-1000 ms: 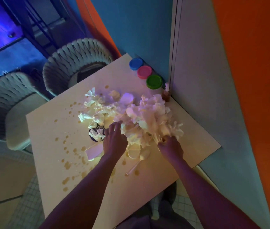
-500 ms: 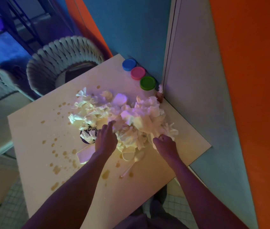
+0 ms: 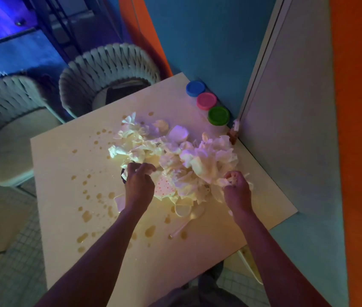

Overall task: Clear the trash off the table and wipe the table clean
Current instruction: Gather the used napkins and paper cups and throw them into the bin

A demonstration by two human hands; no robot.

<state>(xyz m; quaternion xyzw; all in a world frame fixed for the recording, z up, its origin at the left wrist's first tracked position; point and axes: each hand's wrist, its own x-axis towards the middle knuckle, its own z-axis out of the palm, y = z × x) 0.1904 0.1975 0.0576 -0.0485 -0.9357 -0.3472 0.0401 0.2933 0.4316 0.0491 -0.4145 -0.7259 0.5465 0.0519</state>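
A heap of crumpled white napkins [image 3: 175,156] with small plastic cups covers the middle of the pale square table [image 3: 64,173]. My left hand [image 3: 139,185] lies at the heap's near-left edge, fingers curled into the paper. My right hand [image 3: 237,191] grips a wad of napkin at the heap's near-right edge. A dotted paper plate [image 3: 164,185] shows between my hands. A plastic spoon [image 3: 186,224] and a small cup [image 3: 183,210] lie just in front of the heap. Brown liquid spots [image 3: 87,216] are scattered over the table's left and near parts.
Blue [image 3: 195,88], pink [image 3: 206,100] and green [image 3: 218,116] lidded tubs stand in a row at the far right edge against the wall. A small bottle [image 3: 234,134] stands in the corner. Two woven chairs [image 3: 109,72] are beyond the table's left side.
My left hand's fingers have curled into the napkins and my right hand has gathered a wad of paper. The dotted plate has come into sight between my hands.
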